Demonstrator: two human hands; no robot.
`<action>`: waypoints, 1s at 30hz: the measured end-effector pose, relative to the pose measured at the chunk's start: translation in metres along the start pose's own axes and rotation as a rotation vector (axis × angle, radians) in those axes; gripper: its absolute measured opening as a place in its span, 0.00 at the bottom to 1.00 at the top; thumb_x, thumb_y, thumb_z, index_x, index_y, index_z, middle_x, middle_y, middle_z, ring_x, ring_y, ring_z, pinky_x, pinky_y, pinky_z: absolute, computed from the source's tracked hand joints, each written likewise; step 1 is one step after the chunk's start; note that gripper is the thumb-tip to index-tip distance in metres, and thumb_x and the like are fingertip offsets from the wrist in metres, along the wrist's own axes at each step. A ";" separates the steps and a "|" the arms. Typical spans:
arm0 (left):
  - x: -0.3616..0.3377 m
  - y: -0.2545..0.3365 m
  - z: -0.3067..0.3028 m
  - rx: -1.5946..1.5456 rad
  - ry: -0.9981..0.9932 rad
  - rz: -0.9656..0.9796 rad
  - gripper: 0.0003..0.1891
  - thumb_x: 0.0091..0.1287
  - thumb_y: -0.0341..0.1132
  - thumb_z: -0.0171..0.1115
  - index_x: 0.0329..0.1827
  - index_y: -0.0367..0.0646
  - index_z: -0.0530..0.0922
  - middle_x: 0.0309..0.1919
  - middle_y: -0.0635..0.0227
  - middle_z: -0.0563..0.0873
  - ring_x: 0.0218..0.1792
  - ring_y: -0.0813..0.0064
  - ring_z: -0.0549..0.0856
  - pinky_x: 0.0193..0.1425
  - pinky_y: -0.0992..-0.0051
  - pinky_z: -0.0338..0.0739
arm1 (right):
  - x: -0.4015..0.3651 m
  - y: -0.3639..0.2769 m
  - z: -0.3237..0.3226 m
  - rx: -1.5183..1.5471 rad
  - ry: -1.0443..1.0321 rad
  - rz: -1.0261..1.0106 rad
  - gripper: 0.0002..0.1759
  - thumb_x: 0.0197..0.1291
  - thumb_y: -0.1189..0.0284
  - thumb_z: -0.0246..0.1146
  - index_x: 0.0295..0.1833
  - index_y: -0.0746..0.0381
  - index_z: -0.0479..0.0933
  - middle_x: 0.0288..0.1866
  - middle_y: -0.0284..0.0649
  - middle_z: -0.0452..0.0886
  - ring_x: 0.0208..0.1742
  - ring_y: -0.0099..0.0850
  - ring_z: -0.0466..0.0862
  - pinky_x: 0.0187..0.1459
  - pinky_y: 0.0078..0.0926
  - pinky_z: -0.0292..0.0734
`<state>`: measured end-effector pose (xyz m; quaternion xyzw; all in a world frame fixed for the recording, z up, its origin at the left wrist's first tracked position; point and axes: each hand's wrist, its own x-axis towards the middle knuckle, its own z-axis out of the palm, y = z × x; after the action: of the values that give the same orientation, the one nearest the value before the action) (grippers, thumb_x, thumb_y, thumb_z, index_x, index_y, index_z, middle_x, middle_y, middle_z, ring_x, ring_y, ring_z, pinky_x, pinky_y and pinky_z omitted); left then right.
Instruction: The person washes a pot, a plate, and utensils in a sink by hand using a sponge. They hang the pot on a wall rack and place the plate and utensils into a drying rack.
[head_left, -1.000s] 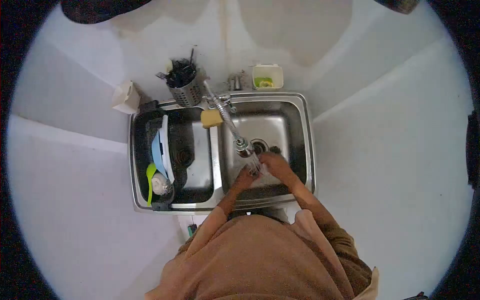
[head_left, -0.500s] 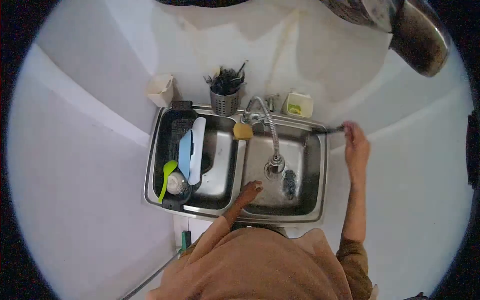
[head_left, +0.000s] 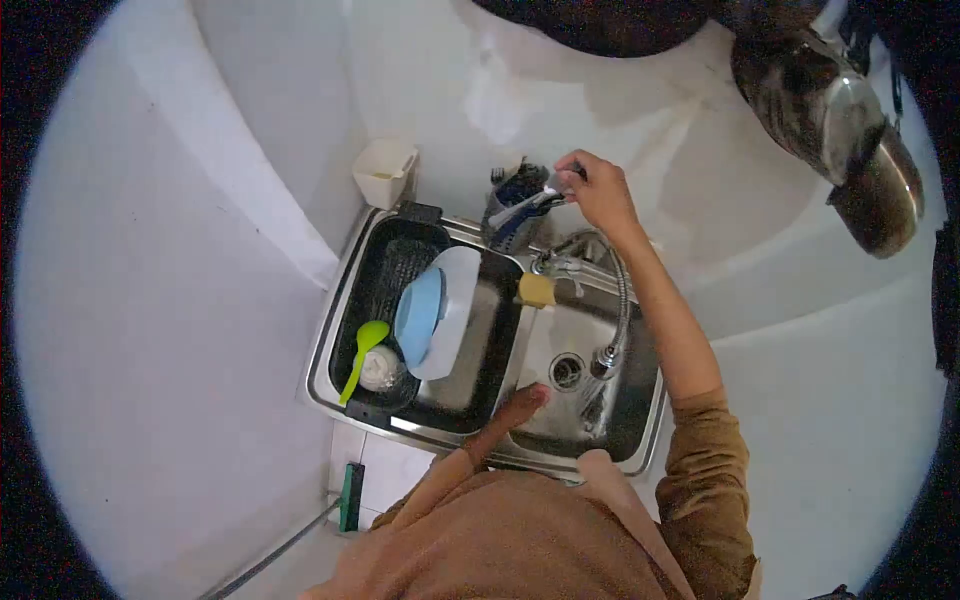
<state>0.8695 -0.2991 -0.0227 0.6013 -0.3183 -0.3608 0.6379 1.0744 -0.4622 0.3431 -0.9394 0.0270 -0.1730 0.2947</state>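
My right hand is closed around silver cutlery, whose exact kind is blurred. It is raised above the rim of the metal cutlery holder behind the sink, which has dark-handled utensils in it. My left hand hovers low over the front left of the right basin, near the divider. Its fingers are curled together, and whatever they may hold is hidden. A yellow sponge rests on the divider beside the faucet, whose flexible spout hangs over the right basin.
In the left basin, a black dish rack holds a white board-like piece, a blue dish, a green ladle and a whitish round item. A cream container stands behind. Pans hang upper right.
My right hand has swung from the sink's right side leftward to above the cutlery holder, with the cutlery in it. My left hand stays low over the right basin. The view has turned and shifted.
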 end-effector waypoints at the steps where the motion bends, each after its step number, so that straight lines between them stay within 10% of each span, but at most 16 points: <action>1: -0.002 0.012 -0.003 -0.012 0.011 -0.005 0.15 0.64 0.39 0.54 0.47 0.39 0.71 0.38 0.71 0.77 0.39 0.76 0.76 0.47 0.74 0.71 | -0.006 0.000 0.003 0.044 0.008 -0.018 0.07 0.53 0.74 0.58 0.39 0.61 0.76 0.31 0.45 0.80 0.28 0.36 0.81 0.33 0.29 0.75; 10: -0.024 0.173 -0.077 -0.067 0.169 0.110 0.07 0.64 0.30 0.51 0.41 0.38 0.74 0.37 0.65 0.78 0.37 0.74 0.78 0.45 0.75 0.71 | -0.065 -0.052 -0.042 0.214 -0.186 0.191 0.06 0.55 0.79 0.56 0.40 0.64 0.73 0.31 0.36 0.77 0.31 0.22 0.76 0.33 0.19 0.77; 13: -0.023 0.198 -0.093 0.016 0.292 0.098 0.07 0.60 0.30 0.54 0.40 0.39 0.74 0.44 0.64 0.79 0.46 0.73 0.77 0.52 0.74 0.69 | -0.083 -0.047 -0.043 0.114 -0.171 0.115 0.07 0.53 0.74 0.58 0.39 0.61 0.71 0.28 0.44 0.78 0.25 0.36 0.79 0.30 0.31 0.72; 15: -0.013 0.216 -0.098 0.109 0.728 0.455 0.07 0.63 0.29 0.52 0.43 0.40 0.74 0.35 0.59 0.79 0.38 0.67 0.79 0.45 0.74 0.72 | -0.093 -0.044 -0.040 0.086 -0.190 0.096 0.07 0.53 0.74 0.58 0.39 0.61 0.71 0.28 0.44 0.78 0.27 0.38 0.79 0.31 0.32 0.71; 22: 0.018 0.259 -0.081 0.632 0.429 0.308 0.16 0.65 0.34 0.51 0.55 0.41 0.67 0.31 0.59 0.79 0.31 0.74 0.79 0.36 0.76 0.73 | -0.115 -0.039 -0.015 0.023 -0.177 -0.081 0.11 0.50 0.77 0.61 0.41 0.63 0.71 0.29 0.37 0.75 0.31 0.27 0.77 0.37 0.28 0.72; 24: 0.019 0.237 -0.076 0.033 0.231 0.066 0.14 0.67 0.39 0.50 0.50 0.40 0.69 0.23 0.65 0.77 0.24 0.78 0.76 0.30 0.78 0.71 | -0.121 -0.031 -0.002 0.028 -0.063 -0.185 0.12 0.49 0.77 0.61 0.41 0.63 0.71 0.29 0.38 0.75 0.30 0.27 0.77 0.35 0.27 0.73; 30: 0.011 0.208 -0.063 -0.187 0.362 -0.015 0.15 0.68 0.45 0.47 0.37 0.41 0.70 0.16 0.72 0.71 0.16 0.84 0.68 0.21 0.81 0.63 | -0.132 0.001 0.035 0.187 -0.026 0.265 0.12 0.48 0.82 0.61 0.41 0.65 0.71 0.31 0.37 0.75 0.28 0.22 0.77 0.27 0.21 0.73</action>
<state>0.9452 -0.2713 0.1798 0.5969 -0.1588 -0.2796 0.7351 0.9621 -0.4235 0.2747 -0.8982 0.1307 -0.1222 0.4015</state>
